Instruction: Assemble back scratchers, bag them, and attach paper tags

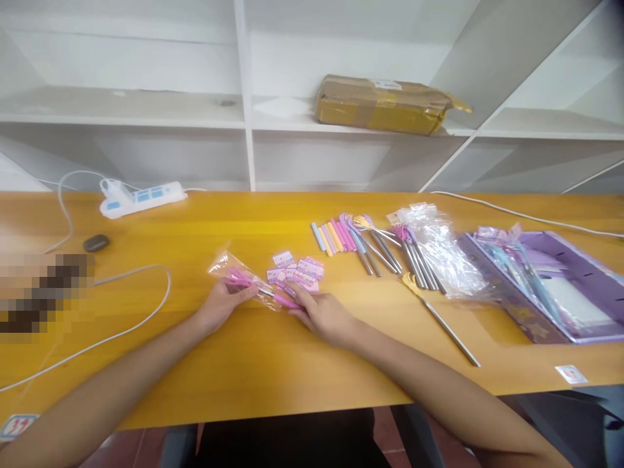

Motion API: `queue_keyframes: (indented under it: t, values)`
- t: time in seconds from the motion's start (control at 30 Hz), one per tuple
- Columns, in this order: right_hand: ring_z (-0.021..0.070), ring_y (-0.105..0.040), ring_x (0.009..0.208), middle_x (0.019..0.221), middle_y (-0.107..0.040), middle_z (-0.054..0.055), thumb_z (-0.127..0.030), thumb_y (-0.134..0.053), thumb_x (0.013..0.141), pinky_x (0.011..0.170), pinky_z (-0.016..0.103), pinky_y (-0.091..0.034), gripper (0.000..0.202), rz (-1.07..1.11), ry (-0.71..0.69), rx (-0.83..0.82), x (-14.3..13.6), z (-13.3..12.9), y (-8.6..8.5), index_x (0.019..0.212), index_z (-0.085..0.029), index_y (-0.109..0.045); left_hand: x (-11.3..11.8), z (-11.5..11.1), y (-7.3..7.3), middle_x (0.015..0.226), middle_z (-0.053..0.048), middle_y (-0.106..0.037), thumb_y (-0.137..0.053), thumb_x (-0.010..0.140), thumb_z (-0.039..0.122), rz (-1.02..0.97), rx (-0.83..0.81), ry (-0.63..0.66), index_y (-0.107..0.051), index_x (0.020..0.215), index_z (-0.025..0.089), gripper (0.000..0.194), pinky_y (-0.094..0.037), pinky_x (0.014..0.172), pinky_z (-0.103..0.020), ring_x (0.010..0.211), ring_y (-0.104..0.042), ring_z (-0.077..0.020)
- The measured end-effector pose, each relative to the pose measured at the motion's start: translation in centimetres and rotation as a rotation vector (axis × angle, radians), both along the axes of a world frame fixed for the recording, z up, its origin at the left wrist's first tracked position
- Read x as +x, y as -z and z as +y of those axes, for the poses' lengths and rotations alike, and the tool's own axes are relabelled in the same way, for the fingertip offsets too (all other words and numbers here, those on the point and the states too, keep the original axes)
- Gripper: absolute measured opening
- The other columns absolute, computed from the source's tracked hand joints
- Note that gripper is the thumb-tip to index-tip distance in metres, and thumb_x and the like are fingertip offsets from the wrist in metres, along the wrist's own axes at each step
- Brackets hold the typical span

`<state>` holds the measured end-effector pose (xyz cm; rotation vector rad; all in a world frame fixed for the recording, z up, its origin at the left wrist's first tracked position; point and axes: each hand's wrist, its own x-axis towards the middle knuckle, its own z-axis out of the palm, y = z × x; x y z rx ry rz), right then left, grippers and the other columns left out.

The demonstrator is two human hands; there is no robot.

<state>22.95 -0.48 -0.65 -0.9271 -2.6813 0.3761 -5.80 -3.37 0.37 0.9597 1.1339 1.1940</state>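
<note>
My left hand [223,304] is closed on a clear plastic bag [221,260] near the middle of the table. Inside the bag lies a pink claw-headed stick [266,292] with a metal shaft and a pink handle. My right hand [324,315] pinches the handle end of that stick at the bag's right side. Small printed cards [307,270] lie in a loose pile just beyond my right fingers. Farther right are coloured tubes [334,237], several metal sticks with claw heads [419,260], and one yellow-headed stick [446,325] lying apart.
Clear bags [446,253] are heaped beside a purple box [580,286] holding packed items. A power strip [141,198], white cable and black object [96,243] occupy the left. Behind stand shelves with a taped carton [385,107].
</note>
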Motion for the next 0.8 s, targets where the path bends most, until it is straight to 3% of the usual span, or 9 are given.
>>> queue_keyframes:
  t: [0.1, 0.27, 0.43, 0.67, 0.8]
  values:
    - [0.0228, -0.075, 0.083, 0.101, -0.078, 0.012, -0.043, -0.05, 0.114, 0.08, 0.031, -0.056, 0.063, 0.037, -0.028, -0.029, 0.0, -0.1, 0.1, 0.168, -0.018, -0.029, 0.1, -0.2, 0.0, 0.091, -0.008, -0.081, -0.098, 0.074, 0.041, 0.043, 0.012, 0.014, -0.085, 0.088, 0.017, 0.031, -0.056, 0.089, -0.033, 0.089, -0.073, -0.0226]
    - [0.0213, -0.073, 0.083, 0.104, -0.078, 0.012, -0.039, -0.048, 0.114, 0.081, 0.033, -0.057, 0.063, 0.079, -0.076, -0.031, 0.1, -0.2, -0.3, 0.17, -0.019, -0.027, 0.1, 0.6, -0.2, 0.088, -0.006, -0.08, -0.101, 0.07, 0.04, -0.243, -0.005, -0.178, -0.083, 0.083, 0.015, 0.033, -0.057, 0.09, -0.03, 0.087, -0.071, -0.0174]
    - [0.021, -0.07, 0.079, 0.103, -0.076, 0.014, -0.036, -0.048, 0.114, 0.076, 0.032, -0.057, 0.061, 0.064, -0.126, 0.004, 0.1, -0.1, -0.5, 0.169, -0.017, -0.031, -0.1, 0.9, -0.3, 0.083, -0.005, -0.078, -0.1, 0.072, 0.039, -0.251, 0.001, -0.178, -0.082, 0.08, 0.015, 0.031, -0.058, 0.087, -0.029, 0.082, -0.07, -0.0161]
    - [0.0198, -0.072, 0.082, 0.097, -0.078, 0.006, -0.043, -0.057, 0.111, 0.079, 0.03, -0.058, 0.081, 0.19, -0.242, 0.027, 0.0, 0.0, 0.3, 0.173, -0.018, -0.011, 0.4, -0.4, -0.8, 0.097, -0.009, -0.084, -0.091, 0.081, 0.048, 0.164, 0.029, 0.141, -0.086, 0.095, 0.018, 0.034, -0.059, 0.088, -0.035, 0.092, -0.076, -0.0264]
    - [0.0191, -0.073, 0.076, 0.09, -0.076, 0.005, -0.058, -0.065, 0.103, 0.073, 0.028, -0.056, 0.094, 0.211, -0.246, 0.027, -0.6, -0.4, 0.6, 0.171, -0.013, -0.017, 1.9, -2.0, -1.4, 0.102, -0.009, -0.085, -0.08, 0.092, 0.045, 0.273, 0.04, 0.418, -0.087, 0.097, 0.022, 0.024, -0.06, 0.091, -0.038, 0.098, -0.078, -0.0288]
